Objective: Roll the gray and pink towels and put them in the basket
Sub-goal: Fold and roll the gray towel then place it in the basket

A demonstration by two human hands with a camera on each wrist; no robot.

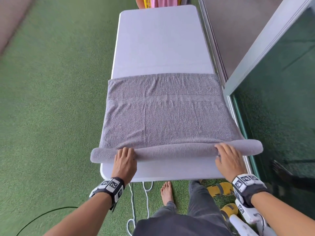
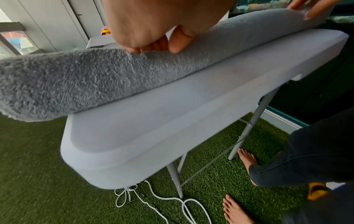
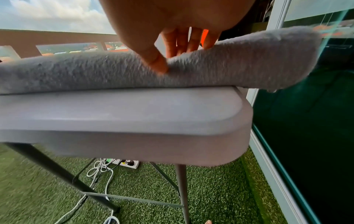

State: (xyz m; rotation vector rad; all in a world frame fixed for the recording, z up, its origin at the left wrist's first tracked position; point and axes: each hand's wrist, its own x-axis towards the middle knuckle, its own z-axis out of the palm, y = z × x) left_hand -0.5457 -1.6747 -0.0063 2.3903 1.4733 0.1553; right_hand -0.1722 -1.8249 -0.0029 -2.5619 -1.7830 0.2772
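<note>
Gray towel point(image 1: 163, 116) is shown spread across the near half of a pale folding table point(image 1: 162, 41), its near edge wound into a roll whose two ends overhang the table's sides. The roll is gripped by the left hand point(image 1: 125, 161), fingers curled over it with the thumb against its near face, and by the right hand point(image 1: 227, 160), fingers over the top and thumb pressed into the terry; pink cloth point(image 1: 162, 1) is visible beyond the table's far end, over artificial grass point(image 1: 51, 99)

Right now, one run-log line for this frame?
step: rolling gray towel | left hand: on roll | right hand: on roll | roll at near table end, mostly unrolled | pink towel: far end
</note>
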